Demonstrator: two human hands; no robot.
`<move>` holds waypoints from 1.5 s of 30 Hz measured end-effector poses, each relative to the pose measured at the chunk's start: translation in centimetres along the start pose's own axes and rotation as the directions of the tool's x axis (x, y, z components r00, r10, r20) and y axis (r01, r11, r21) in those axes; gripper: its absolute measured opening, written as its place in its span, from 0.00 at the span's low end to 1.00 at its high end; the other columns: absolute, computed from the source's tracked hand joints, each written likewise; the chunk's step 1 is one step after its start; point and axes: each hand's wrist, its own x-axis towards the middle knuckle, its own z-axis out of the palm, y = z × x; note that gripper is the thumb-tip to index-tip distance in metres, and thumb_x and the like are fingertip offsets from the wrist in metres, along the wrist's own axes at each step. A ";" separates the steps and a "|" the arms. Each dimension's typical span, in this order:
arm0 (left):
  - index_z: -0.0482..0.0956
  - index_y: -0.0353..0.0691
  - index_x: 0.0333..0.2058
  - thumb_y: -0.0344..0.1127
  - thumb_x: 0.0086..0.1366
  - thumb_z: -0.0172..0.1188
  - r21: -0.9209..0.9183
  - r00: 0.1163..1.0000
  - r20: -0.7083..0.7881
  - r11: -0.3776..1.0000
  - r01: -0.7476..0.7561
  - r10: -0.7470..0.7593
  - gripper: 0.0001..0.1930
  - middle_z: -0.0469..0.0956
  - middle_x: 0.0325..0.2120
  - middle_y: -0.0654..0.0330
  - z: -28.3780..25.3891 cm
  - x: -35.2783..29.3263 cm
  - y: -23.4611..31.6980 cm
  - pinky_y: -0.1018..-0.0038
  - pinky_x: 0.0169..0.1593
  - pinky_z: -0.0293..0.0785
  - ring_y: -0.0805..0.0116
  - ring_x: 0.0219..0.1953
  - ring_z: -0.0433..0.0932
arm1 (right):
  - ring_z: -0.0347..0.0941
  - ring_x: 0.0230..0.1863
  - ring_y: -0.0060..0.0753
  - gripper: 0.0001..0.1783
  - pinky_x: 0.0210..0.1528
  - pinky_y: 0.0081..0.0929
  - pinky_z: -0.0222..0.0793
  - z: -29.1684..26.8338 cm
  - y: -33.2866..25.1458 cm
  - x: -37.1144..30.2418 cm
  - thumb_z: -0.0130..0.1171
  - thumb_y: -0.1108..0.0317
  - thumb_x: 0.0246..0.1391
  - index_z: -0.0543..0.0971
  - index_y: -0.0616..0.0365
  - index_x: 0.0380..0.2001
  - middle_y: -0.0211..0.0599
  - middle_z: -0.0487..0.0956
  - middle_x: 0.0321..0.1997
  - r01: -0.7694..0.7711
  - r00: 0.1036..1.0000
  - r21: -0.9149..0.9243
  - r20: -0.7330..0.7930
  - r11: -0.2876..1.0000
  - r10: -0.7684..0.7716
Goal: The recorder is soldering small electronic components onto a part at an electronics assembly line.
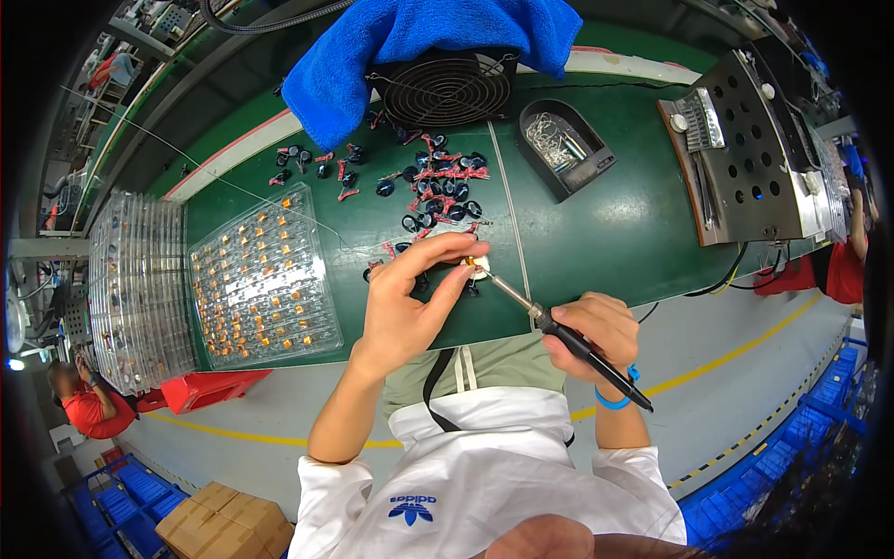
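The left hand (410,298) pinches a small pale part (479,267) above the mat's (605,233) near edge. The right hand (596,331) grips a black soldering iron (568,335), its tip touching the part. Black-and-red parts (438,186), clear trays (261,279) and a fan (447,88) lie on the green mat; grey floor below.

Single head-worn fisheye view, steeply downward, close over the green workbench (596,233).

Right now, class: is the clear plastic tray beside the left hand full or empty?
Mostly full: the clear tray shows small orange parts in nearly all its pockets, with a few bare ones.
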 end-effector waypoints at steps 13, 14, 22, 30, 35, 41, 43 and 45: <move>0.75 0.27 0.52 0.15 0.65 0.59 0.006 1.000 -0.001 1.000 -0.007 0.007 0.17 0.83 0.46 0.47 0.1 0.1 -0.1 0.70 0.56 0.80 0.60 0.51 0.83 | 0.73 0.17 0.34 0.16 0.20 0.26 0.67 0.0 0.0 0.0 0.73 0.65 0.48 0.81 0.67 0.32 0.40 0.79 0.21 -0.011 1.000 -0.008 -0.002 1.000 0.011; 0.75 0.27 0.52 0.15 0.65 0.59 0.000 1.000 0.000 1.000 -0.010 0.010 0.17 0.83 0.46 0.47 0.1 0.1 -0.1 0.70 0.56 0.80 0.60 0.51 0.83 | 0.74 0.17 0.34 0.16 0.20 0.26 0.67 0.0 0.0 0.0 0.73 0.65 0.48 0.81 0.67 0.32 0.40 0.79 0.21 -0.023 1.000 -0.008 -0.018 1.000 0.022; 0.83 0.32 0.42 0.17 0.59 0.65 0.352 0.973 -0.043 0.915 -0.196 0.225 0.13 0.86 0.38 0.53 0.0 -0.1 -0.2 0.68 0.49 0.79 0.60 0.42 0.85 | 0.77 0.24 0.39 0.18 0.27 0.29 0.73 -0.7 0.3 -2.8 0.72 0.62 0.52 0.82 0.66 0.36 0.43 0.79 0.25 -0.084 0.993 -0.083 -0.089 0.993 0.076; 0.83 0.32 0.41 0.18 0.56 0.67 0.275 0.848 -0.044 0.822 -0.499 0.529 0.13 0.83 0.42 0.52 -3.3 -2.3 4.4 0.64 0.51 0.79 0.54 0.48 0.82 | 0.81 0.34 0.33 0.22 0.40 0.29 0.77 0.0 -0.7 -3.9 0.64 0.65 0.62 0.76 0.69 0.54 0.44 0.84 0.35 -0.528 0.783 0.219 -0.250 0.821 0.570; 0.84 0.34 0.39 0.16 0.53 0.66 0.688 0.819 -0.378 0.723 -0.063 0.431 0.14 0.84 0.44 0.52 -15.3 -9.5 8.0 0.69 0.47 0.82 0.59 0.42 0.85 | 0.84 0.34 0.46 0.26 0.38 0.37 0.80 -0.6 -0.7 -3.6 0.62 0.54 0.64 0.78 0.73 0.46 0.52 0.86 0.36 -0.358 0.901 -0.056 -0.283 0.932 0.329; 0.84 0.33 0.39 0.21 0.61 0.64 0.652 0.435 -0.744 0.693 0.307 0.508 0.07 0.86 0.36 0.57 -35.9 -16.9 10.6 0.75 0.46 0.80 0.72 0.39 0.84 | 0.84 0.35 0.46 0.27 0.39 0.37 0.80 -0.8 3.4 0.1 0.65 0.53 0.62 0.79 0.71 0.47 0.50 0.86 0.35 0.562 0.782 -0.393 -0.036 0.728 -0.623; 0.85 0.32 0.39 0.23 0.62 0.65 0.641 0.378 -0.767 0.644 0.417 0.518 0.07 0.86 0.35 0.58 -42.4 -19.2 10.8 0.75 0.47 0.80 0.72 0.39 0.85 | 0.84 0.35 0.46 0.27 0.39 0.37 0.80 -0.3 2.7 -0.5 0.65 0.52 0.62 0.79 0.71 0.48 0.51 0.86 0.35 0.559 0.762 -0.460 -0.042 0.689 -0.646; 0.85 0.32 0.39 0.24 0.61 0.66 0.622 0.348 -0.780 0.581 0.525 0.520 0.08 0.86 0.35 0.59 -47.1 -21.0 10.1 0.75 0.46 0.81 0.72 0.39 0.85 | 0.84 0.36 0.47 0.28 0.41 0.38 0.80 0.6 0.6 -2.2 0.64 0.51 0.62 0.79 0.69 0.50 0.51 0.86 0.35 -0.334 0.933 -0.292 -0.239 0.896 0.269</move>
